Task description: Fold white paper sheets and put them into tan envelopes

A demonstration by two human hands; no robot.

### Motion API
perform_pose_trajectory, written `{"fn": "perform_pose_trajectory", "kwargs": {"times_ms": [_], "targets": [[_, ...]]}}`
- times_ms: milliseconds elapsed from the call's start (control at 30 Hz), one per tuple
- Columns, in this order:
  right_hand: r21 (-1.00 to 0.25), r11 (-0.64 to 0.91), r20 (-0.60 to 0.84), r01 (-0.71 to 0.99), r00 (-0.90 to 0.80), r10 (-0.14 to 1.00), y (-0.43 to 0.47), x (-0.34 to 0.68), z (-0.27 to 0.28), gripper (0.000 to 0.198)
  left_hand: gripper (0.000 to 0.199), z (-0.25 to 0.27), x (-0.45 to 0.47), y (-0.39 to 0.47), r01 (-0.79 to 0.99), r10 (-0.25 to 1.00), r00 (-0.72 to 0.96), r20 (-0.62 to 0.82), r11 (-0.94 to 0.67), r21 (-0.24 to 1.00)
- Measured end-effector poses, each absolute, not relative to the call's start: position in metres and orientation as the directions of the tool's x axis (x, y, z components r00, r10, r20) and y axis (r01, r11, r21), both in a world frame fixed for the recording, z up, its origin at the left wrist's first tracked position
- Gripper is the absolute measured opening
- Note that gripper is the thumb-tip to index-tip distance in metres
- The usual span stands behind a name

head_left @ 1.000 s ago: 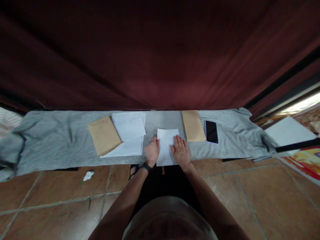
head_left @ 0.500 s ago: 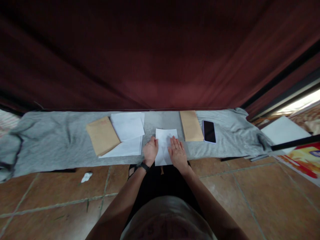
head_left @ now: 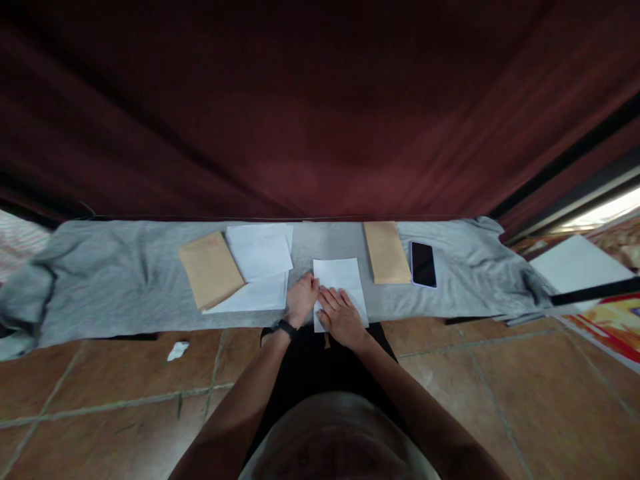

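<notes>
A white sheet of paper lies in front of me on the grey cloth, its near end at the cloth's edge. My left hand, with a black band on the wrist, is closed at the sheet's left edge, thumb and fingers pinched there. Flat on the paper rests my right hand, fingers stretched out towards the left edge, close to the left fingertips. Further left, more white sheets lie overlapping, partly under a brown envelope stack. Another brown envelope stack lies to the right.
A phone with a dark screen lies right of the envelopes. Grey cloth covers the narrow bench. A dark red curtain hangs behind it. A crumpled white scrap is on the tiled floor. A white board stands at far right.
My right hand has slid left across the paper, from its right side to near the left edge. The sheet's right side now looks wider. My left hand stays at the left edge.
</notes>
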State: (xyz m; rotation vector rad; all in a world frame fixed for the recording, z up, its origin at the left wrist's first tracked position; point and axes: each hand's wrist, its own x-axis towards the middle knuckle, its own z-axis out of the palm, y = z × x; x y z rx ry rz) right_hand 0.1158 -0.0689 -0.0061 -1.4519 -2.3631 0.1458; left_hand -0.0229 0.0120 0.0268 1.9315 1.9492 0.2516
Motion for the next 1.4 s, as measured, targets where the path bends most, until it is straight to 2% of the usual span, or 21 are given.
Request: {"fn": "perform_pose_trajectory", "kwargs": {"times_ms": [233, 367, 433, 500, 567, 633, 733, 833, 967, 1133, 1267, 1400], "targets": [[-0.313, 0.537, 0.245, 0.784, -0.479, 0.843, -0.093, 0.129, -0.007, 0.051, 0.026, 0.023, -0.026, 0.011, 0.877, 0.994, 0.007, -0.108, 0.045, 0.479], [-0.43, 0.562, 0.277, 0.706, -0.49, 0.827, -0.099, 0.144, -0.006, 0.049, 0.021, 0.021, -0.03, 0.014, 0.807, 0.997, 0.023, -0.078, 0.027, 0.59], [-0.526, 0.485, 0.316, 0.698, -0.369, 0.874, -0.097, 0.153, -0.006, 0.05, 0.019, 0.022, -0.031, 0.014, 0.761, 0.997, 0.041, -0.062, 0.009, 0.648], [-0.621, 0.338, 0.332, 0.707, -0.153, 0.931, -0.09, 0.162, -0.007, 0.052, 0.019, 0.026, -0.031, 0.013, 0.722, 0.997, 0.053, -0.053, -0.001, 0.692], [-0.701, 0.189, 0.315, 0.687, 0.061, 0.947, -0.079, 0.17, -0.007, 0.055, 0.02, 0.033, -0.03, 0.011, 0.667, 0.997, 0.061, -0.048, -0.005, 0.745], [-0.779, 0.11, 0.285, 0.618, 0.192, 0.939, -0.065, 0.175, -0.004, 0.06, 0.02, 0.044, -0.028, 0.009, 0.569, 0.997, 0.075, -0.033, -0.016, 0.822], [-0.871, 0.13, 0.268, 0.473, 0.237, 0.934, -0.044, 0.179, 0.007, 0.066, 0.018, 0.064, -0.026, 0.008, 0.426, 0.996, 0.085, 0.025, -0.058, 0.903], [-0.933, 0.175, 0.263, 0.313, 0.264, 0.928, -0.026, 0.182, 0.025, 0.057, 0.018, 0.084, -0.025, 0.009, 0.36, 0.987, 0.079, 0.138, -0.157, 0.92], [-0.95, 0.187, 0.253, 0.25, 0.268, 0.93, -0.016, 0.19, 0.052, 0.028, 0.015, 0.098, -0.028, 0.007, 0.289, 0.954, 0.097, 0.282, -0.298, 0.91], [-0.934, 0.285, 0.327, 0.218, 0.194, 0.925, -0.028, 0.194, 0.06, 0.023, 0.008, 0.086, -0.041, -0.005, 0.283, 0.958, 0.112, 0.265, -0.287, 0.915], [-0.905, 0.294, 0.343, 0.307, 0.118, 0.932, -0.049, 0.19, 0.034, 0.029, 0.018, 0.057, -0.058, -0.019, 0.353, 0.958, 0.187, 0.218, -0.272, 0.895], [-0.785, 0.312, 0.352, 0.535, -0.028, 0.936, -0.069, 0.19, 0.003, 0.047, 0.031, 0.029, -0.072, -0.03, 0.417, 0.93, 0.314, 0.191, -0.316, 0.852]]}}
